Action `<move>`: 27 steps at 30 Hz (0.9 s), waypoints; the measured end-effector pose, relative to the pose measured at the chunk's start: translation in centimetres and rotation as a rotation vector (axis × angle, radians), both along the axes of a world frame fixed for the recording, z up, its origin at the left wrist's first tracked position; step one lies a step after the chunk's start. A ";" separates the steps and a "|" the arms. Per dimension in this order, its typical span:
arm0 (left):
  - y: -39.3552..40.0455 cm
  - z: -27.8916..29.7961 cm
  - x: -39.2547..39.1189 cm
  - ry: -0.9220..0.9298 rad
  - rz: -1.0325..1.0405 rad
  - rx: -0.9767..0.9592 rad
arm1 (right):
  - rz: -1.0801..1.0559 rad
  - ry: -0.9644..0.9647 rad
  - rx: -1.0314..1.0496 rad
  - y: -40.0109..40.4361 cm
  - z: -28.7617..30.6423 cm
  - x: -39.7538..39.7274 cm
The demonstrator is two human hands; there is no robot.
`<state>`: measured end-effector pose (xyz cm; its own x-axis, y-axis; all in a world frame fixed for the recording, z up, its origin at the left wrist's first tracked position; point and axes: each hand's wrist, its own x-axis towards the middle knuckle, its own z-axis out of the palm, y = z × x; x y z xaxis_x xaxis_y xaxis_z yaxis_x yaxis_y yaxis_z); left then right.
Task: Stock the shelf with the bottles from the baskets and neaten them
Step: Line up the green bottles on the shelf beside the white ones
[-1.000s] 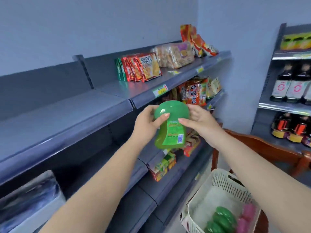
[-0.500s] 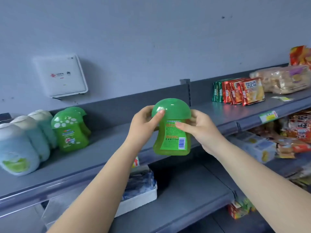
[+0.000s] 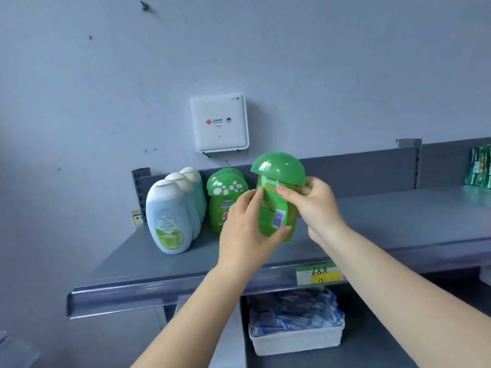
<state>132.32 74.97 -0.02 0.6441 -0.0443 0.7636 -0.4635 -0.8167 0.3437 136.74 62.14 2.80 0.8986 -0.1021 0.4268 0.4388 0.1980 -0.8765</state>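
Green bottle [image 3: 276, 205]: translucent plastic, glossy; domed cap smooth with a bright sheen, printed label slick on the body.

Green bottles [image 3: 225, 200] on the shelf: same shiny plastic, white spots on the caps.

Pale blue bottles [image 3: 170, 219]: opaque plastic, soft satin finish, smooth white tops.

Shelf [image 3: 398, 221]: grey painted metal, smooth, dull sheen; front edge carries a clear glossy plastic strip with a paper price tag [image 3: 320, 274].

Wall [image 3: 106, 88]: matt paint, scuffed and speckled.

White box [image 3: 220, 122] on the wall: smooth plastic, semi-gloss.

White basket [image 3: 297, 339] below: woven-looking texture, holding crinkly glossy packets [image 3: 292, 310].
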 end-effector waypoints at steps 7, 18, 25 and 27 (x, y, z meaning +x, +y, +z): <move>3.5 -0.4 1.5 0.005 0.166 -0.022 | 0.235 0.048 0.002 5.2 -0.4 0.1; 8.5 -0.5 3.5 0.292 -0.367 -0.598 | 0.202 -0.038 -0.530 5.2 -2.3 3.2; 9.1 -0.6 5.0 0.335 -0.375 -0.637 | 0.292 0.053 -0.472 5.8 -4.0 4.4; 9.1 -0.8 5.3 0.298 -0.322 -0.629 | 0.231 0.038 -0.481 6.2 -4.1 4.7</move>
